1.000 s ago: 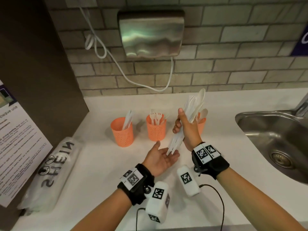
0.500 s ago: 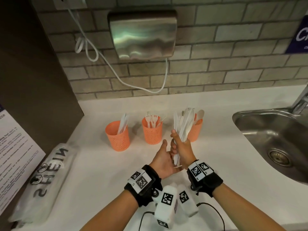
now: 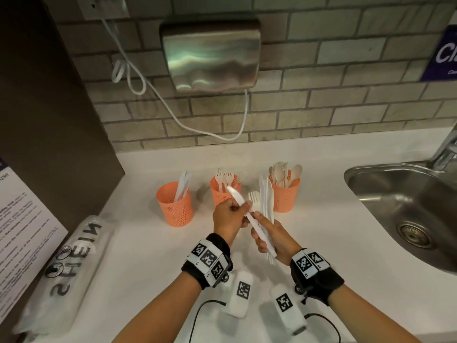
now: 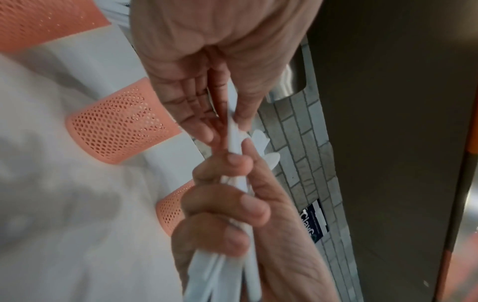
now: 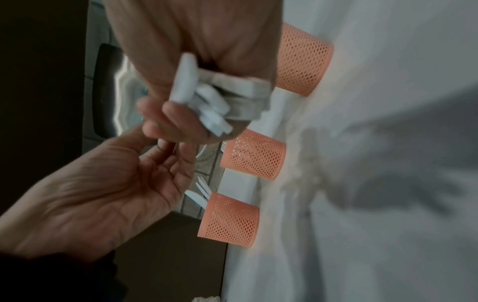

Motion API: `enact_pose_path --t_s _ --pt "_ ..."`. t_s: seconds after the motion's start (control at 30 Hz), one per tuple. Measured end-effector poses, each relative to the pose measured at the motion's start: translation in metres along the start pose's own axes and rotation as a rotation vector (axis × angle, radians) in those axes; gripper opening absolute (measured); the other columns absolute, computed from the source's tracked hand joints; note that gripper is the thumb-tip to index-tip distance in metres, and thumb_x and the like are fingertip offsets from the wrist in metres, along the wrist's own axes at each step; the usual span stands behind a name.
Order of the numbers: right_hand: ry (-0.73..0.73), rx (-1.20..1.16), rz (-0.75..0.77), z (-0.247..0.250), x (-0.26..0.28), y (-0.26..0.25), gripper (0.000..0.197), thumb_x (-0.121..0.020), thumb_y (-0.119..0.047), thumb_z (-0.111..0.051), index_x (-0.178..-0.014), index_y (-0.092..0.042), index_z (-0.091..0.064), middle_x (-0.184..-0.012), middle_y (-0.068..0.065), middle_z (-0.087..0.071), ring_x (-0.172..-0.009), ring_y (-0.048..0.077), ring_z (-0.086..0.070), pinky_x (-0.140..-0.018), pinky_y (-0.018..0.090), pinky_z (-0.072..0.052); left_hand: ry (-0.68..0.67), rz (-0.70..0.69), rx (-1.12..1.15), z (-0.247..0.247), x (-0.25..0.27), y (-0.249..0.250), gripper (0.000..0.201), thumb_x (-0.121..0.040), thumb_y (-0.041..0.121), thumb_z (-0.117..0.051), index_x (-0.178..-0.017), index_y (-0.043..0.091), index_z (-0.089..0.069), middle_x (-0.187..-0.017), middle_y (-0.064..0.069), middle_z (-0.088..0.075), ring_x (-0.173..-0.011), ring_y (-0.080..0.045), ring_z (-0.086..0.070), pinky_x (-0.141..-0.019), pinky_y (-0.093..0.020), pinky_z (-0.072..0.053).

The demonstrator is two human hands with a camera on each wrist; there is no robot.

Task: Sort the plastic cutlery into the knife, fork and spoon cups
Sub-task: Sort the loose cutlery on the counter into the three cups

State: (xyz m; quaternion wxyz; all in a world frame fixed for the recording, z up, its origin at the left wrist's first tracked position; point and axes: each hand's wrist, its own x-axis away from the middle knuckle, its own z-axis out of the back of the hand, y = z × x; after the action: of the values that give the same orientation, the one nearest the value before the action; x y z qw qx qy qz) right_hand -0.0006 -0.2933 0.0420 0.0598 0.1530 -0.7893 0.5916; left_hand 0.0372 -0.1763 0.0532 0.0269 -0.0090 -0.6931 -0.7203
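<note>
Three orange mesh cups stand in a row on the white counter: the knife cup (image 3: 174, 205) on the left, the fork cup (image 3: 222, 194) in the middle, the spoon cup (image 3: 285, 195) on the right. In front of them my right hand (image 3: 265, 232) grips a bundle of white cutlery (image 3: 265, 203), with a fork head and knife blades sticking up. My left hand (image 3: 243, 209) pinches one white knife (image 3: 233, 193) that slants up and left out of the bundle. The left wrist view has my fingertips (image 4: 234, 120) on that knife above the right hand (image 4: 232, 214).
A steel sink (image 3: 366, 191) and its tap (image 3: 445, 151) lie to the right. A printed plastic bag (image 3: 69, 263) and a paper sheet (image 3: 22, 226) lie at the left by a dark cabinet side. A hand dryer (image 3: 210, 55) hangs on the brick wall.
My right hand has lowered the bundle from its raised spot. My left hand, open under the bundle before, now pinches one knife and has it slanted up and left.
</note>
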Motion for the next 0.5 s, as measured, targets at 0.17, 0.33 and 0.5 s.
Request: enact_pose_path --t_s 0.17,0.33,0.5 --pt "0.024 0.027 -0.014 0.005 0.001 0.002 0.020 -0.095 -0.031 -0.046 -0.089 -0.013 -0.054 -0.047 -0.001 -0.047 -0.031 0.007 -0.034 -0.034 0.016 -0.030 0.087 -0.057 0.198 0.004 -0.009 0.014 0.014 -0.097 0.016 -0.045 -0.098 0.010 -0.057 -0.065 -0.004 -0.062 -0.057 -0.017 -0.061 -0.058 -0.029 -0.056" --pt "0.012 0.147 0.048 0.006 -0.002 0.004 0.034 -0.096 -0.043 -0.037 -0.109 -0.018 -0.056 -0.052 -0.005 -0.037 -0.036 0.004 -0.028 -0.037 0.016 -0.027 0.044 -0.151 0.014 -0.003 -0.009 0.016 0.016 -0.095 0.019 -0.049 -0.085 0.021 -0.062 -0.063 0.008 -0.054 -0.057 -0.008 -0.049 -0.052 -0.017 -0.040" --pt "0.009 0.215 0.067 0.003 -0.006 0.006 0.036 -0.096 -0.051 -0.027 -0.109 -0.029 -0.052 -0.060 -0.002 -0.040 -0.038 0.004 -0.031 -0.039 0.016 -0.030 -0.017 -0.130 -0.037 -0.014 -0.001 0.007 0.026 -0.082 0.019 -0.069 -0.107 0.016 -0.061 -0.093 0.005 -0.064 -0.084 -0.012 -0.061 -0.076 -0.020 -0.051"
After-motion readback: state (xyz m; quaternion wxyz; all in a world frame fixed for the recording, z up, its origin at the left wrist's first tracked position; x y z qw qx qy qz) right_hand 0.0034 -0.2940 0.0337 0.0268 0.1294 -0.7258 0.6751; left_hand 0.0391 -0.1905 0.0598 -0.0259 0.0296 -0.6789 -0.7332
